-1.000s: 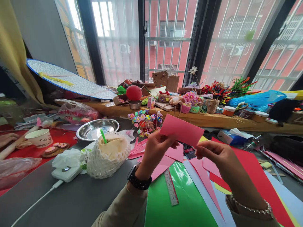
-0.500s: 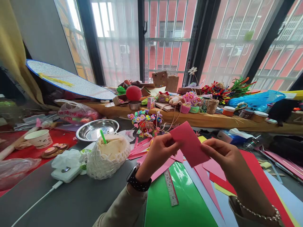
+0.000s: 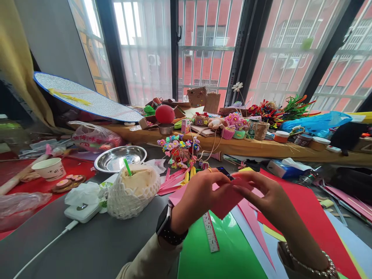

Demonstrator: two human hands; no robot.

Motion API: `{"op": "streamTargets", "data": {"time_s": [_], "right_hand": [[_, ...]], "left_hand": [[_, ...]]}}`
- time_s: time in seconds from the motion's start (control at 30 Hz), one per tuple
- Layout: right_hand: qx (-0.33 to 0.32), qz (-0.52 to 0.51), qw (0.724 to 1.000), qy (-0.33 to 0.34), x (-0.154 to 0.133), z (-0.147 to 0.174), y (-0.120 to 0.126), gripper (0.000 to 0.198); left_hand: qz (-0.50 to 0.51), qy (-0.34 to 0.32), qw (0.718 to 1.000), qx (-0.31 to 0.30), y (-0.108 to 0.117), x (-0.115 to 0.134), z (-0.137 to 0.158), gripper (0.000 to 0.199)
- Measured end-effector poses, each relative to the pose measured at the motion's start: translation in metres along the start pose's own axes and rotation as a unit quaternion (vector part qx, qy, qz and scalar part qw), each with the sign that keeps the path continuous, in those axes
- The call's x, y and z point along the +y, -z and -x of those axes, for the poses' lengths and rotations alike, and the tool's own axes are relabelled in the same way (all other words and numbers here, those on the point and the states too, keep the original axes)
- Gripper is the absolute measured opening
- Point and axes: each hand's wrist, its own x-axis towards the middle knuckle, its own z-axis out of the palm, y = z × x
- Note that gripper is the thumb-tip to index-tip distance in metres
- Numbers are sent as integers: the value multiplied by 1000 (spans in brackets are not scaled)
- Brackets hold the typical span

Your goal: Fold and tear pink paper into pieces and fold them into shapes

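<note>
A pink sheet of paper (image 3: 225, 204) is pinched between my two hands above the green sheet (image 3: 232, 248). My left hand (image 3: 202, 193), with a black watch at the wrist, is closed on its left side. From the right, my right hand (image 3: 266, 193) grips the top edge, thumb and fingers meeting close to the left fingertips. The hands hide much of the paper's upper part. Beneath them a patterned ruler (image 3: 210, 234) lies on the green sheet. Pink paper pieces (image 3: 254, 228) and a red sheet (image 3: 308, 217) spread out to the right.
Left of my hands stands a coconut (image 3: 133, 190) in white foam netting with a green straw. Behind it are a metal plate (image 3: 120, 158) and a bunch of crocheted flowers (image 3: 177, 151). A power bank (image 3: 83, 209) with a white cable rests at left. Craft items crowd the sill (image 3: 244, 148).
Both hands have come closer together, and the pink paper has tipped and dropped lower. My right hand has shifted from the paper's right corner to its top edge.
</note>
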Motion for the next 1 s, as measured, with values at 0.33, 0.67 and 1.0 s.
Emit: {"op": "streamTargets", "data": {"time_s": [0.33, 0.67, 1.0], "right_hand": [[163, -78, 980, -80, 9, 1, 13, 19], [298, -184, 931, -98, 14, 1, 16, 17], [257, -264, 923, -107, 10, -2, 8, 14]], "left_hand": [[-39, -31, 999, -13, 15, -6, -2, 12], [-28, 6, 1000, 1, 33, -14, -1, 14], [208, 87, 971, -85, 0, -8, -3, 29]]}}
